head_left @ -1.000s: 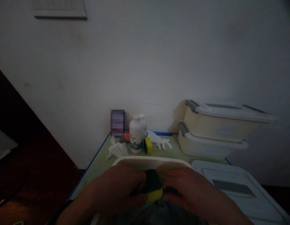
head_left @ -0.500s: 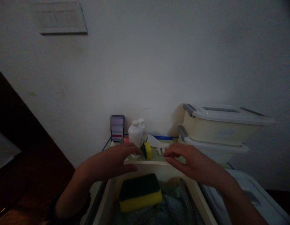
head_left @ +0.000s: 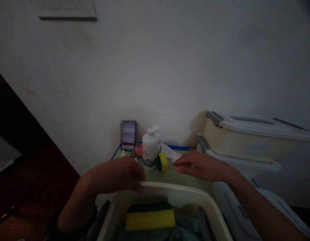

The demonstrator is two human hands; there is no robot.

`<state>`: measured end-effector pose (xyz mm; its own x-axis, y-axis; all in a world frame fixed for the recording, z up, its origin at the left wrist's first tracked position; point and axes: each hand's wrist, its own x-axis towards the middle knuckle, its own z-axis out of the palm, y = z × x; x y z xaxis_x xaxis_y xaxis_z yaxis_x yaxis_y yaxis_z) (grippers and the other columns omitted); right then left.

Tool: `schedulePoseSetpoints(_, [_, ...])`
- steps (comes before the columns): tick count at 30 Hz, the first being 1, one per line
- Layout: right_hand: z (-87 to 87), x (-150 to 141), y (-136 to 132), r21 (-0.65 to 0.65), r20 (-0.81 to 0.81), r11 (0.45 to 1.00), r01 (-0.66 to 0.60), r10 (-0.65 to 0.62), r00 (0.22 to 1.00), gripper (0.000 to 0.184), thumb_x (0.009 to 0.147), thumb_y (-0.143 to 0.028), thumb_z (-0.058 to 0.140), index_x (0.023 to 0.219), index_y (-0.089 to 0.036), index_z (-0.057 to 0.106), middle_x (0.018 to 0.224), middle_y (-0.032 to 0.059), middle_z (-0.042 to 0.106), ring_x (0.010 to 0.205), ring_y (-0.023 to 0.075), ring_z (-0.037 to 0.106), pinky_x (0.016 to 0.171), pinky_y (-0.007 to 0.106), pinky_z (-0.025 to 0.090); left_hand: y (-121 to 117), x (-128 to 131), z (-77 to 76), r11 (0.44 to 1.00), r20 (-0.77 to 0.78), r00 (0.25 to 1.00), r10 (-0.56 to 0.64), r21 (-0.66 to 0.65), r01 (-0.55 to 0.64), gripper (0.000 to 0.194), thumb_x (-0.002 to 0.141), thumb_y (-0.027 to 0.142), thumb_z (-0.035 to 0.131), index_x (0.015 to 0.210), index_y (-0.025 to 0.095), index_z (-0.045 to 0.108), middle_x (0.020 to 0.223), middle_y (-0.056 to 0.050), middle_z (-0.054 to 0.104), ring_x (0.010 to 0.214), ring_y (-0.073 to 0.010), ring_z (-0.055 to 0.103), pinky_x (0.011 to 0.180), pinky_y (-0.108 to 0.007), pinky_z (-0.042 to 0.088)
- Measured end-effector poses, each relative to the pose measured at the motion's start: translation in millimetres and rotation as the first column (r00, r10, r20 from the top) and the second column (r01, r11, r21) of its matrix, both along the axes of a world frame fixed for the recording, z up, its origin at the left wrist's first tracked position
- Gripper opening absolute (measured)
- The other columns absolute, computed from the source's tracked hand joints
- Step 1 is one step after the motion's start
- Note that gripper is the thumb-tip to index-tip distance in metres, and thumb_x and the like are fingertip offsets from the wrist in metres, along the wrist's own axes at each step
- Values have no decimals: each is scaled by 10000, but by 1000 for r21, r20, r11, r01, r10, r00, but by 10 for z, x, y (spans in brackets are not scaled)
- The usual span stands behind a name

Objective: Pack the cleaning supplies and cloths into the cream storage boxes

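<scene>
At bottom center, the yellow-and-green scouring sponge (head_left: 150,219), gripped between both hands a second ago, now lies free inside the storage bin (head_left: 177,188). The left hand (head_left: 122,174) has moved to the far rim, left of center; the right hand (head_left: 202,165) has risen right of center, covering the white glove's (head_left: 169,151) fingers.

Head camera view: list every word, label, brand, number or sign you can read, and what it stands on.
No text can be read with certainty.
Front white bottle: label with red and teal areas, too small and blurred.
Bottle behind it: label mostly hidden, unreadable.
Phone: screen pixelated, unreadable.
Upper storage box: faint pale label, too blurred.
</scene>
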<state>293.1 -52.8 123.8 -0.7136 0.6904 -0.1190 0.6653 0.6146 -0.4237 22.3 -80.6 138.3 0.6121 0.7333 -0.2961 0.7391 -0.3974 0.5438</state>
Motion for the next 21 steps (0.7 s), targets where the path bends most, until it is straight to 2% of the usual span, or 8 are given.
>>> schedulePoseSetpoints(3, [-125, -41, 261, 39, 57, 997, 69, -71, 996, 443, 896, -370, 462, 1158, -38, 595, 1043, 179, 666, 880, 234, 643, 772, 343, 487, 1, 16, 33, 1000, -32, 999, 7, 6, -7, 190, 735, 255, 631, 883, 183, 725, 800, -28, 718, 727, -182, 643, 622, -244, 457])
schedulePoseSetpoints(6, [-302, -98, 446, 66, 60, 995, 73, -77, 995, 617, 826, -365, 575, 1292, 23, 463, 1266, 264, 526, 1074, 299, 575, 909, 417, 443, -8, 27, 63, 1000, -30, 999, -12, 6, 12, 181, 740, 254, 631, 875, 174, 722, 794, -31, 715, 724, -180, 640, 621, -245, 456])
schedulePoseSetpoints(10, [-513, -225, 547, 83, -7, 996, 25, -25, 1000, 799, 763, -392, 655, 1386, -10, 333, 1409, 218, 398, 1259, 263, 431, 1041, 366, 346, -13, 14, 55, 1000, -15, 1000, -9, 15, 10, 165, 733, 237, 631, 861, 182, 719, 752, -16, 702, 693, -170, 630, 585, -232, 441])
schedulePoseSetpoints(12, [-601, -292, 555, 86, -45, 996, 14, -11, 999, 790, 741, -358, 679, 1381, -33, 350, 1395, 192, 431, 1241, 244, 455, 1027, 341, 369, -12, 9, 41, 999, -17, 1000, -13, 33, 14, 173, 731, 240, 631, 865, 176, 720, 749, -24, 698, 682, -170, 628, 572, -232, 433])
schedulePoseSetpoints(16, [-687, -323, 533, 103, -106, 993, 59, -48, 993, 638, 678, -243, 714, 1268, -110, 511, 1253, 155, 574, 1118, 263, 554, 971, 397, 422, -17, 25, 34, 999, -37, 999, -22, 40, 23, 183, 745, 272, 618, 858, 170, 720, 739, -29, 699, 666, -162, 625, 563, -223, 426])
schedulePoseSetpoints(18, [-645, -248, 496, 123, -151, 986, 111, -92, 984, 573, 668, -206, 703, 1214, -123, 550, 1198, 146, 602, 1077, 269, 571, 949, 418, 438, -21, 45, 41, 997, -36, 999, -24, 69, 27, 177, 762, 283, 602, 839, 172, 716, 721, -21, 692, 658, -154, 621, 557, -215, 422])
schedulePoseSetpoints(21, [-493, -33, 378, 156, -243, 961, 228, -186, 952, 495, 708, -224, 660, 1176, -110, 549, 1126, 145, 612, 1007, 259, 592, 902, 423, 471, -17, 82, 46, 989, -30, 998, -47, 137, 51, 187, 801, 286, 567, 833, 166, 707, 727, -22, 688, 667, -154, 623, 564, -216, 419])
